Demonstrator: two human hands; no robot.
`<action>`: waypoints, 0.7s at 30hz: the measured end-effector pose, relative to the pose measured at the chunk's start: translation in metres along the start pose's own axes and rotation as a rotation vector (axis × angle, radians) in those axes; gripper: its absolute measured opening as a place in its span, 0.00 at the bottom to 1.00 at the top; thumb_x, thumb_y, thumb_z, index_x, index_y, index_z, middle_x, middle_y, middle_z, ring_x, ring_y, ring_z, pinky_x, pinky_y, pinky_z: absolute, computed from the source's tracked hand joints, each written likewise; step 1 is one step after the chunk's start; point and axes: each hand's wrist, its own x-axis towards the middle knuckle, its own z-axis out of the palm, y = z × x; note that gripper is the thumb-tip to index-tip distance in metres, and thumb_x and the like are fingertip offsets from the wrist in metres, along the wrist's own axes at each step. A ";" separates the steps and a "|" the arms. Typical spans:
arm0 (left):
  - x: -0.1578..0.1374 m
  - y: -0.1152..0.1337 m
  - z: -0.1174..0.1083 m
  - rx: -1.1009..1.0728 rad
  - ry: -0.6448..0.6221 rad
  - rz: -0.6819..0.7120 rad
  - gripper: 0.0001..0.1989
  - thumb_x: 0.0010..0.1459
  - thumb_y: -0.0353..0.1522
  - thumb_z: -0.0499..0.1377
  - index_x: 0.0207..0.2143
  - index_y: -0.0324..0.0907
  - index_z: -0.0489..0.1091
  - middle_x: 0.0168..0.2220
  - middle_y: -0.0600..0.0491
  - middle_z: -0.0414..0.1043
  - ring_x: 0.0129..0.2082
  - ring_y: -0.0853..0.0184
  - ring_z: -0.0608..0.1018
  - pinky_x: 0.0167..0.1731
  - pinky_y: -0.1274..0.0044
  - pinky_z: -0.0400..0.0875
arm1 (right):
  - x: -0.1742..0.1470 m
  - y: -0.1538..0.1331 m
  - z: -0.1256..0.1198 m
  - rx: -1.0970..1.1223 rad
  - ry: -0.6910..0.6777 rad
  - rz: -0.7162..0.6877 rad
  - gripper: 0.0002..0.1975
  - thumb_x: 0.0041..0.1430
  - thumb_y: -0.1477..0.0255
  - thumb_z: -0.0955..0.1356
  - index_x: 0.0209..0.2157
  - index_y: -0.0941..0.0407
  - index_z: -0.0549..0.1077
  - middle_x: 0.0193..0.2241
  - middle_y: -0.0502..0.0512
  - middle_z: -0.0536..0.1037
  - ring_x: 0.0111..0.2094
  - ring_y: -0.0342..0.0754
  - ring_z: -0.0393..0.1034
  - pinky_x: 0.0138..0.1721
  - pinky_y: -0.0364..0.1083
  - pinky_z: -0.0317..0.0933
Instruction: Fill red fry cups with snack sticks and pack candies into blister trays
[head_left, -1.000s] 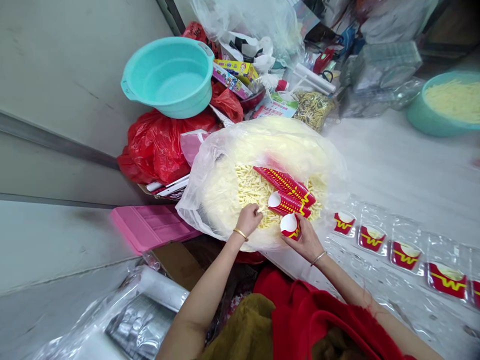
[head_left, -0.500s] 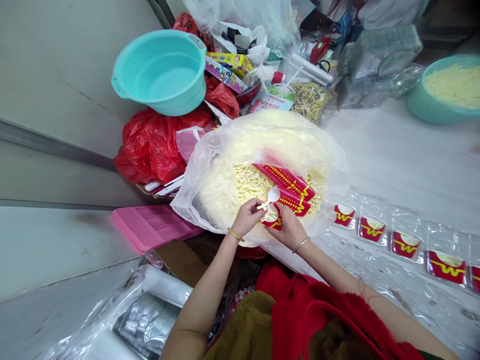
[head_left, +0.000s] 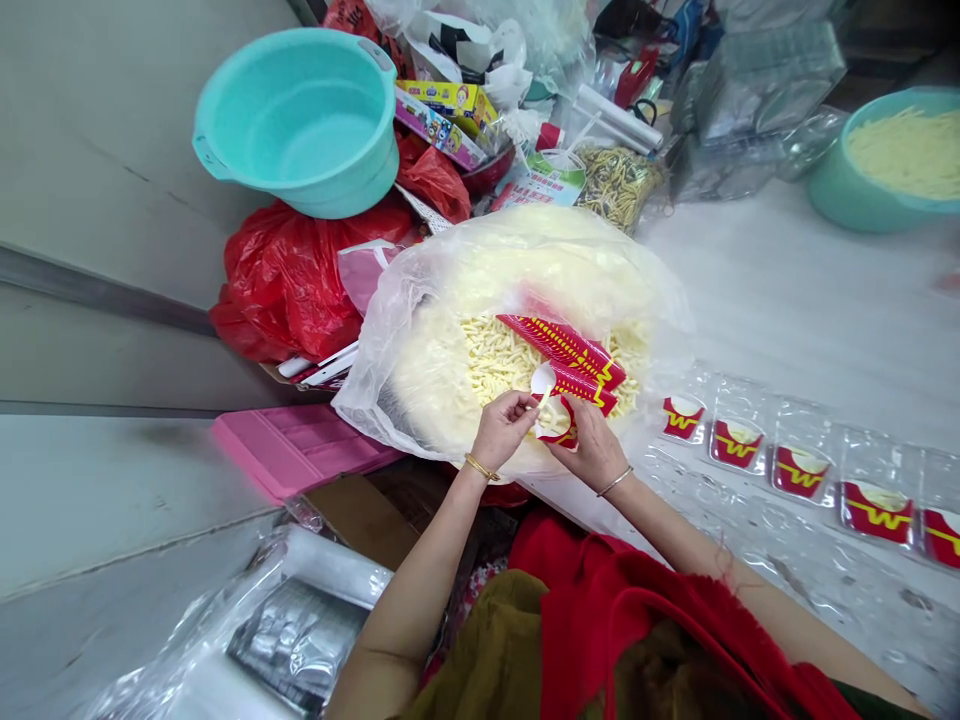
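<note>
Over the near side of a translucent plastic bag (head_left: 375, 365) of pale yellow sticks (head_left: 491, 362), the person's right hand (head_left: 595, 448) grips a small red-and-yellow carton (head_left: 564, 437); the left hand (head_left: 501, 430) pinches a thin pale stick (head_left: 545, 398) at its mouth. Nested red cartons (head_left: 564, 346) lie inside the bag.

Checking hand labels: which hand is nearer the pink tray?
Left. The left hand is apart from the pink tray, right of it in view; the right hand is farther right, holding a red carton.

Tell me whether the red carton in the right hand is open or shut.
Open: the red carton in the right hand has a gaping mouth that bares its pale inside. How full it is, I cannot tell.
</note>
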 end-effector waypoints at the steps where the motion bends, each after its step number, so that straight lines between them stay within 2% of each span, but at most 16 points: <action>1: -0.001 0.002 0.001 -0.045 0.012 -0.017 0.08 0.52 0.35 0.61 0.32 0.38 0.71 0.27 0.56 0.69 0.25 0.74 0.70 0.27 0.81 0.65 | -0.001 0.001 -0.001 0.026 0.013 -0.008 0.34 0.55 0.64 0.69 0.59 0.57 0.52 0.50 0.65 0.67 0.49 0.60 0.63 0.49 0.59 0.63; 6: -0.005 0.024 -0.002 -0.228 0.111 -0.061 0.09 0.50 0.35 0.63 0.32 0.39 0.70 0.25 0.57 0.69 0.23 0.75 0.71 0.24 0.83 0.65 | -0.007 0.004 -0.004 0.124 0.057 0.000 0.34 0.56 0.65 0.69 0.59 0.57 0.52 0.50 0.65 0.66 0.49 0.59 0.64 0.49 0.59 0.63; 12: -0.011 0.046 -0.002 -0.291 0.184 0.013 0.09 0.50 0.33 0.64 0.32 0.39 0.70 0.27 0.57 0.69 0.23 0.76 0.71 0.25 0.83 0.67 | -0.012 0.002 -0.009 0.244 0.096 0.022 0.34 0.56 0.67 0.70 0.59 0.55 0.51 0.51 0.64 0.65 0.51 0.57 0.63 0.52 0.58 0.62; 17: -0.019 0.061 -0.001 -0.280 0.190 0.097 0.07 0.52 0.32 0.63 0.33 0.40 0.70 0.29 0.56 0.69 0.25 0.76 0.71 0.27 0.82 0.68 | -0.014 0.001 -0.016 0.323 0.119 0.001 0.34 0.56 0.68 0.70 0.59 0.53 0.50 0.53 0.63 0.63 0.54 0.57 0.61 0.54 0.57 0.60; 21: -0.023 0.066 0.004 -0.191 0.142 0.161 0.05 0.55 0.32 0.61 0.34 0.40 0.70 0.31 0.55 0.69 0.26 0.75 0.71 0.28 0.81 0.68 | -0.016 0.002 -0.017 0.277 0.110 -0.004 0.36 0.55 0.70 0.70 0.60 0.53 0.49 0.54 0.64 0.63 0.55 0.57 0.60 0.53 0.58 0.60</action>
